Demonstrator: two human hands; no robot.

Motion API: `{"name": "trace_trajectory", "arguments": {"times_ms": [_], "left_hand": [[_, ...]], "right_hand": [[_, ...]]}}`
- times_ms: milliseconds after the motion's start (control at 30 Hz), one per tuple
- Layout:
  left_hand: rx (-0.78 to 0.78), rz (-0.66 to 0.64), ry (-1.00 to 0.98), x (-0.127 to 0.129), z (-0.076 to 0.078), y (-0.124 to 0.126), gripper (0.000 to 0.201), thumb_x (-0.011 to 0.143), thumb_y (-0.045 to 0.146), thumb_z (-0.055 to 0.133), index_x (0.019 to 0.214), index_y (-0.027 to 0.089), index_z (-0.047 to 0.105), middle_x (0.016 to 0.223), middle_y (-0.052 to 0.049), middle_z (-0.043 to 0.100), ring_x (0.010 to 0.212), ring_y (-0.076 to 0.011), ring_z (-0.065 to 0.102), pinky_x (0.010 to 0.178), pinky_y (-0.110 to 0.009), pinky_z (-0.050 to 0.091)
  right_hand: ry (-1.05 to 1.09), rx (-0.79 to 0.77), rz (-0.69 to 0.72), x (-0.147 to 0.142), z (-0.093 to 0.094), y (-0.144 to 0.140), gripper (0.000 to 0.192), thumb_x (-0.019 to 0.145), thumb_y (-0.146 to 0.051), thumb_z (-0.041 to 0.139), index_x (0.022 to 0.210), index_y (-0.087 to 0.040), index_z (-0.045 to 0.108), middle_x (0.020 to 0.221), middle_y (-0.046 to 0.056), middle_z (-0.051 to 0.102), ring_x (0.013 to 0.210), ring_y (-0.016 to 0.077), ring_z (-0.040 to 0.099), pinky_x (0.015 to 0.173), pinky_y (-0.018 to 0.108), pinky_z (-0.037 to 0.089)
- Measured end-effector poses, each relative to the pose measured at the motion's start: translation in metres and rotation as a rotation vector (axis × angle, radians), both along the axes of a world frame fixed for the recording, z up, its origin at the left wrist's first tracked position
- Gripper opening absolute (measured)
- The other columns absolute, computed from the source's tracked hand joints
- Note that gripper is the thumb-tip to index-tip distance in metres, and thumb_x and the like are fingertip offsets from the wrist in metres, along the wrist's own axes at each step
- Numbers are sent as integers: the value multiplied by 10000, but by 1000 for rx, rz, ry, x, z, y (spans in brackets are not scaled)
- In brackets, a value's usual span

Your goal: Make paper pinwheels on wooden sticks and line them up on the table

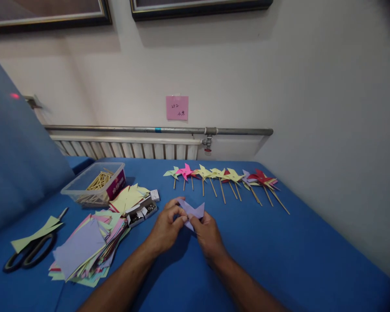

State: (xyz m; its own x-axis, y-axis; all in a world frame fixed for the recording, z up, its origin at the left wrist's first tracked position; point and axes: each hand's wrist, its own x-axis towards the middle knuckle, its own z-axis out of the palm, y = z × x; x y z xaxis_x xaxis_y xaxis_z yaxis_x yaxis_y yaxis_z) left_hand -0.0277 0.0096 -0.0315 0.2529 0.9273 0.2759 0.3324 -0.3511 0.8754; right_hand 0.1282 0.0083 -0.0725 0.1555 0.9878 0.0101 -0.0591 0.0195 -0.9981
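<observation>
Between my two hands is a lavender paper pinwheel (198, 211), its points folded in toward the middle. The fingers of my left hand (170, 223) pinch it at the left near the centre. From the right, my right hand (208, 234) grips it with the thumb pressed close to the centre. Whether a pin sits under the fingertips is hidden. Left of my left hand are small open boxes of metal pins (141, 214). Behind my hands lies a row of finished pinwheels on sticks (217, 174), in green, pink, yellow, lavender and red.
A stack of coloured paper (79, 247) lies at the left, with yellow cut sheets (130, 198) behind it. Black-handled scissors (39, 251) lie under a pale green paper strip (37, 234). A clear plastic tub (71, 190) holds wooden sticks. The blue-covered table (279, 260) meets the wall at the right.
</observation>
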Motion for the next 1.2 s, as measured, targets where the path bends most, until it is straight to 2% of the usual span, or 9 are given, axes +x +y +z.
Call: {"name": "trace_trajectory", "arguments": {"times_ms": [433,733,1200], "left_hand": [[10,18,-1,3,-3,1,146,943,182,576,815,227,631,1327,-90,722,1424,-250,592,1179,-409,473],[42,37,-36,5,-4,-1,150,934,188,578,790,222,600,1212,-80,724,1270,-246,646,1077,-376,509],[69,71,-21,8,-6,-2,166,923,235,561,757,221,559,1050,-68,686,1063,-239,650,989,-382,487]], "right_hand": [[32,25,43,1,1,-1,343,780,-506,763,938,-204,797,793,26,764,704,213,645,660,299,502],[94,29,69,0,3,-4,323,801,-462,776,1001,-211,810,868,37,795,763,230,684,716,314,537],[79,27,72,0,8,-5,317,761,-468,793,924,-196,788,799,27,756,730,218,638,676,299,498]]}}
